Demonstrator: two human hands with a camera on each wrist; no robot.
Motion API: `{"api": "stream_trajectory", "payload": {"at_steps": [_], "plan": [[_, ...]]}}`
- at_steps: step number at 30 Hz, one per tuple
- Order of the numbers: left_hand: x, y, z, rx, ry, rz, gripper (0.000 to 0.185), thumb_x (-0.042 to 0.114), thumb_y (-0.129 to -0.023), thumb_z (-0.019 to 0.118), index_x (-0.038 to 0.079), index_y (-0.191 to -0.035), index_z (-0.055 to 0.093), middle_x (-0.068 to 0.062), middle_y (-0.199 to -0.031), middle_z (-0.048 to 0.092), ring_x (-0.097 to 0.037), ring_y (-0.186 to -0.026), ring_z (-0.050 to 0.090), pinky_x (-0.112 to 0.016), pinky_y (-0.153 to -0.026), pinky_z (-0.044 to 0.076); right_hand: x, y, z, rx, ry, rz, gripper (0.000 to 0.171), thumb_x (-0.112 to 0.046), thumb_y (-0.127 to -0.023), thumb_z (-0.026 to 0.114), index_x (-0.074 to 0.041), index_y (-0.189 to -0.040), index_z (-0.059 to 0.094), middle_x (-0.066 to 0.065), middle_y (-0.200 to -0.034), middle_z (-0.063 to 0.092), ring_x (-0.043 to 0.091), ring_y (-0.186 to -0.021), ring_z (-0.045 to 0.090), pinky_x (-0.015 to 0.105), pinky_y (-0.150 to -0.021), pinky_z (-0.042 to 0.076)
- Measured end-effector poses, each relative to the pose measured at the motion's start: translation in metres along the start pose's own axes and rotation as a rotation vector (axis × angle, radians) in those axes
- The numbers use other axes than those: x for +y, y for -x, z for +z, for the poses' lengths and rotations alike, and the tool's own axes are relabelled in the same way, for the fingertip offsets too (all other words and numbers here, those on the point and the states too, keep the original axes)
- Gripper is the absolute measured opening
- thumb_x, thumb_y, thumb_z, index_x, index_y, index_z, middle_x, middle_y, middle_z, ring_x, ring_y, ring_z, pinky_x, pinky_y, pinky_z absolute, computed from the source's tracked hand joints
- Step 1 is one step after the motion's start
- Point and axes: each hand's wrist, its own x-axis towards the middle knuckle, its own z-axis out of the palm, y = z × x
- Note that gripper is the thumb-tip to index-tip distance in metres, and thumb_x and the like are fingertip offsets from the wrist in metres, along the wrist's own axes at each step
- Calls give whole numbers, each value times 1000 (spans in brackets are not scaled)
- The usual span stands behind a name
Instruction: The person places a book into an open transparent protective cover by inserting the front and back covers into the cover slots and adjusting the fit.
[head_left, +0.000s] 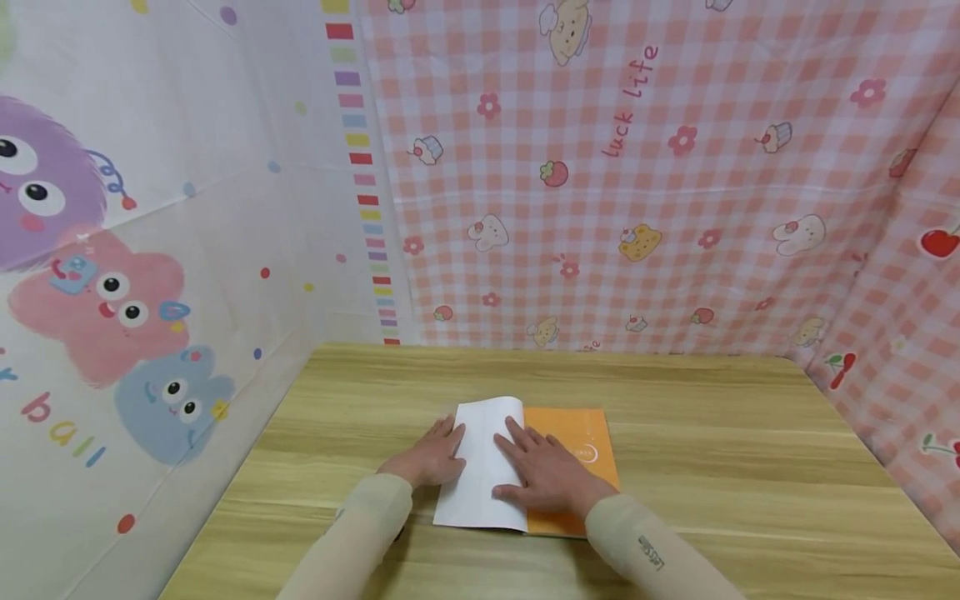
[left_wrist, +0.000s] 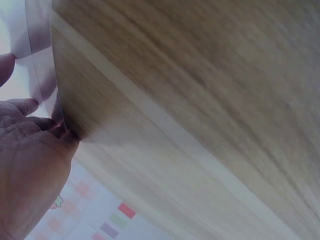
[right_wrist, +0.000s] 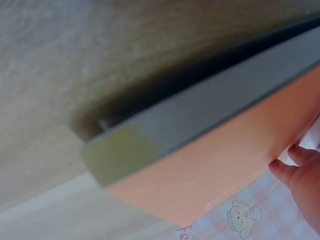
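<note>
A book with an orange face [head_left: 570,423] lies on the wooden table, a white leaf [head_left: 480,504] turned out to its left. Fingers spread, my right hand [head_left: 551,475] rests on the white leaf beside the fold, its palm over the orange side. My left hand [head_left: 429,458] touches the leaf's left edge with relaxed fingers. In the left wrist view, the thin leaf [left_wrist: 41,40] stretches past the fingertips of that hand [left_wrist: 35,160]. The right wrist view shows the book's thick page edge [right_wrist: 200,105], with the right fingers at the orange face's far side.
The wooden table [head_left: 712,467] extends around the book on every side. Behind it hangs a pink checked cloth [head_left: 525,183], with a white cartoon-printed cloth [head_left: 247,225] at the left and another checked cloth [head_left: 911,333] at the right.
</note>
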Motion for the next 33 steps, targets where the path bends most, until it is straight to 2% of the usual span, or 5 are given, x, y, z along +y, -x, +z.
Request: {"api": "stream_trajectory", "payload": {"at_steps": [8,11,15,21,33], "plan": [[-6,-2,1,39,-100,3,65,36,-98,54,9,-155,35,-24,-159,20,-41,-147,17,-57,-116,17,-1,0,0,-9,15,11,87,-73,-93,39,-18,-159,26,9,-166,12,34,-146,26,58,-112,28],[-10,-1,-1,51,-78,11,69,37,-97,59,10,-155,33,-22,-158,25,-40,-146,21,-57,-115,19,-2,0,-1,-13,17,14,87,-73,-93,39,-18,-158,27,9,-166,12,34,-146,27,58,-112,29],[-11,0,-4,27,-38,-4,73,38,-96,63,12,-156,32,-18,-160,25,-37,-147,21,-57,-116,19,-3,-1,-2,-23,21,21,87,-73,-93,40,-18,-159,26,9,-166,12,35,-146,27,58,-112,29],[-8,2,-4,-10,-64,-27,69,39,-97,60,15,-156,34,-15,-163,20,-36,-148,18,-58,-116,19,-3,-2,-2,-26,24,27,87,-73,-93,40,-18,-158,27,9,-166,12,34,-146,27,58,-112,28],[-4,5,-7,-15,-59,-27,68,38,-98,60,16,-156,33,-13,-163,19,-36,-148,17,-59,-116,17,-6,-4,-1,-33,44,28,86,-72,-93,41,-18,-158,28,9,-165,13,35,-146,26,58,-113,27]]}}
